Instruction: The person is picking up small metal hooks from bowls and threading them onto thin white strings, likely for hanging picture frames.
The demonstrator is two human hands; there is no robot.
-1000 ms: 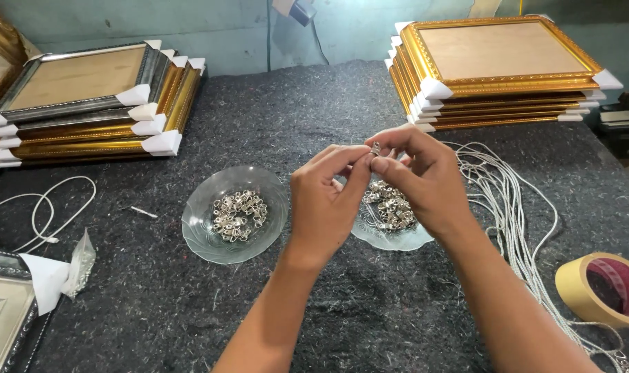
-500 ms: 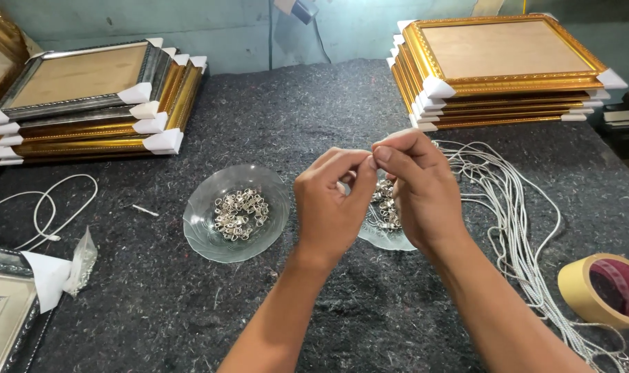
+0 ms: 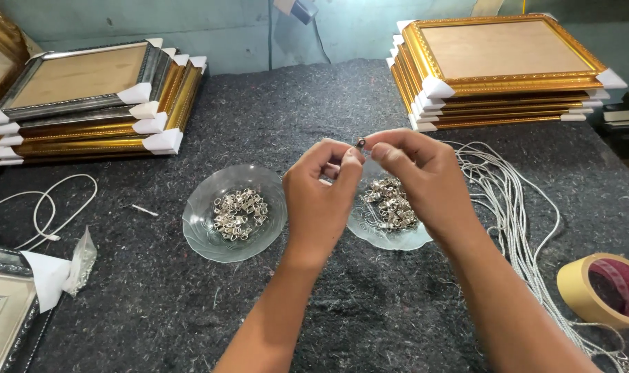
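My left hand point(image 3: 321, 197) and my right hand point(image 3: 421, 179) meet above the dark felt table, fingertips pinched together on a small metal ring fitting point(image 3: 360, 144). Below the right hand lies a glass dish point(image 3: 383, 238) with several small metal fittings. Left of my left hand stands a second glass dish point(image 3: 204, 231) with more of the same silver fittings point(image 3: 240, 213). A bundle of white cords point(image 3: 508, 200) lies just right of my right forearm.
A stack of gold picture frames point(image 3: 501, 65) stands at the back right, another stack of frames point(image 3: 86, 100) at the back left. A roll of tan tape point(image 3: 601, 290) lies at the right edge. A loose white cord point(image 3: 41, 207) and a small plastic bag point(image 3: 83, 259) lie left.
Both hands have risen slightly away from the right dish and stay pinched together on the small fitting. The dishes and frames have not moved.
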